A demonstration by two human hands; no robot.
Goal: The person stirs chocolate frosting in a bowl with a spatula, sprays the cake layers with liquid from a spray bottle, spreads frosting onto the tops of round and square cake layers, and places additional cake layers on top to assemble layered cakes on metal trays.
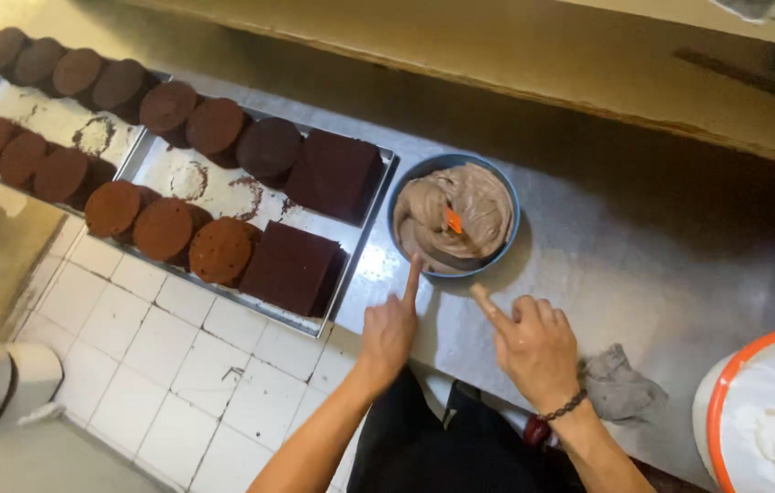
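Note:
A blue bowl (508, 245) of brown chocolate cream stands on the steel counter (643, 265), with a small orange spatula handle (452, 220) sticking out of the cream. My left hand (389, 327) hovers just below the bowl, index finger pointing up at its rim. My right hand (534, 342) is beside it with the index finger stretched toward the bowl and the other fingers curled. Neither hand holds anything. A dark bead bracelet sits on my right wrist.
Two metal trays (214, 187) at the left hold rows of round brown cake layers (164, 228) and two square dark cake slabs (292, 267). A grey cloth (620, 388) lies near my right hand. An orange-rimmed tub of white cream (766, 411) is at the lower right.

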